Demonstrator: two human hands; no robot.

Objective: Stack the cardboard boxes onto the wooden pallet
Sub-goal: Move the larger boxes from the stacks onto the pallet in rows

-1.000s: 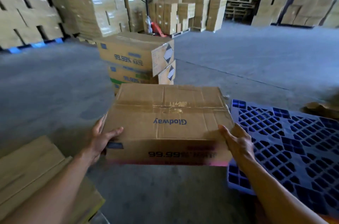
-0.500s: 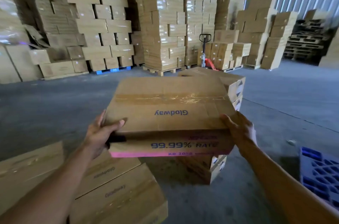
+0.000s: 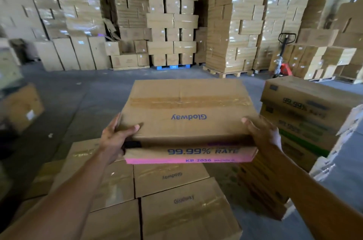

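I hold a brown cardboard box with blue "Glodway" print on its taped top and a pink stripe along its lower edge (image 3: 188, 120) between my two hands, in the air in front of me. My left hand (image 3: 115, 139) is at the left near corner of the box. Its thumb (image 3: 131, 128) lies flat on the top face, and its fingers go around the left side and under the box, so I cannot see how they are spread. My right hand (image 3: 263, 133) is at the right near corner. Its thumb is on the top edge and the palm presses against the right side; the fingers are hidden behind the box. So both hands clamp the box from its two short sides, and the box lies between them, its top tilted a little toward me. Both forearms reach forward and up from the bottom corners of the view, almost straight.

Under the held box and nearer to me than my fingers lies a flat layer of brown cardboard boxes with the same print (image 3: 169, 200), side by side and touching. To the right of my right hand stands a stack of brown printed cartons (image 3: 306, 114). Far beyond my fingers there are tall walls of stacked cartons (image 3: 169, 23) on the grey concrete floor (image 3: 78, 98), and an orange pallet jack (image 3: 282, 63).
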